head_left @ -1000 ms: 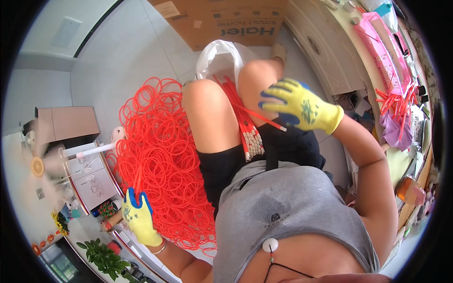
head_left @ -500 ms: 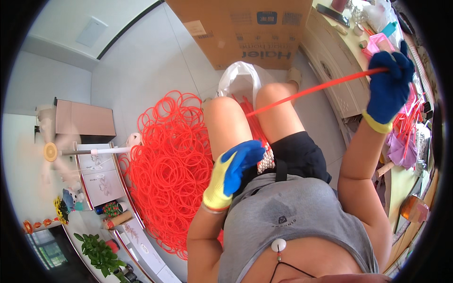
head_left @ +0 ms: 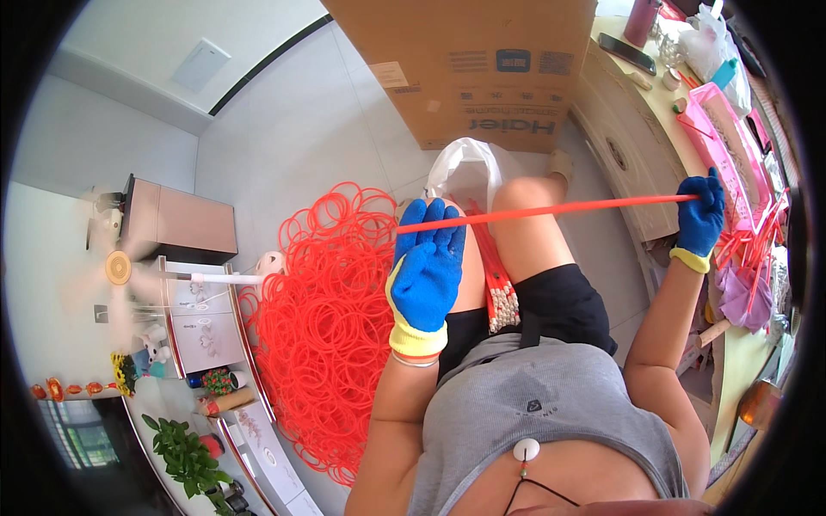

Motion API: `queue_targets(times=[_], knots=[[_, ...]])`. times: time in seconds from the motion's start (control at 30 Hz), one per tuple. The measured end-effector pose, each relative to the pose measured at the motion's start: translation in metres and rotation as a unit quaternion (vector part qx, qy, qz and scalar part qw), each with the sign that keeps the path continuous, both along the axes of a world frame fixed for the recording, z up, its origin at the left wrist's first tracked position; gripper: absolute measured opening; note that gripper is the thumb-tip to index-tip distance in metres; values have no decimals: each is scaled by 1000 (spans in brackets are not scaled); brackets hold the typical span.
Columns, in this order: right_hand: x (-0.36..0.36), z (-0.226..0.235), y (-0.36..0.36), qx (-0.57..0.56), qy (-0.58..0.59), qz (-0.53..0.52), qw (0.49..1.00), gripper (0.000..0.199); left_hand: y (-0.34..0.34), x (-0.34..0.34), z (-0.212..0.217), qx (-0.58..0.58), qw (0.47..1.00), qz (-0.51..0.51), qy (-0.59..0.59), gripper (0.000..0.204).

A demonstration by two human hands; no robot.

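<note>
While both gloved grips, left hand (head_left: 426, 267) and right hand (head_left: 701, 219), clamp the red strip (head_left: 551, 211) (taut), bare floor (head_left: 318, 120) lies beyond.

blue rubber-coated knit gloves (head_left: 428, 275): matt, grippy-looking
thin red plastic tube (head_left: 551, 209): smooth, slightly glossy
big brown cardboard box (head_left: 469, 69): matt paper
pale floor tiles (head_left: 301, 120): smooth, shiny

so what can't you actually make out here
Head view only:
- Left hand: its back faces the camera, so the fingers' grip on the red tube is hidden.
- Right hand: small and far, grip unclear.
- Bundle in the lap: lower end hidden behind the thigh.
- White bag: contents unseen.
- Desk items: bent by the fisheye rim.
</note>
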State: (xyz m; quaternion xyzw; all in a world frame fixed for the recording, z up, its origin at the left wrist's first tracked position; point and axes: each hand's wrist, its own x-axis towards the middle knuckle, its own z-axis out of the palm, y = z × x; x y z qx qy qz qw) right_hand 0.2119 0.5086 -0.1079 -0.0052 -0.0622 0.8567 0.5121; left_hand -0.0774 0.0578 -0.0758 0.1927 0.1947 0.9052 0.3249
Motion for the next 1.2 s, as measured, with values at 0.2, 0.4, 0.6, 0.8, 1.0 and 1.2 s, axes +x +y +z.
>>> queue_targets(times=[0.2, 0.4, 0.6, 0.8, 1.0, 1.2], knots=[[-56, 10, -68, 60, -81, 26, 995, 44, -18, -21, -11, -6, 997, 62, -33, 39], [-128, 48, -132, 191, 49, 91, 976, 57, -74, -60, -55, 6, 993, 100, -65, 37], [-138, 61, -138, 148, 80, 109, 980, 57, -77, -64, -72, 16, 984, 134, -115, 36], [-144, 42, -136, 111, 186, 165, 962, 49, -80, -57, -65, 32, 986, 109, -122, 35], [-144, 45, -138, 41, 223, 198, 954, 45, -65, -58, -39, 30, 978, 160, -127, 25], [-152, 65, -145, 1, 168, 150, 974, 43, -59, -60, -35, 90, 977, 145, -128, 20]])
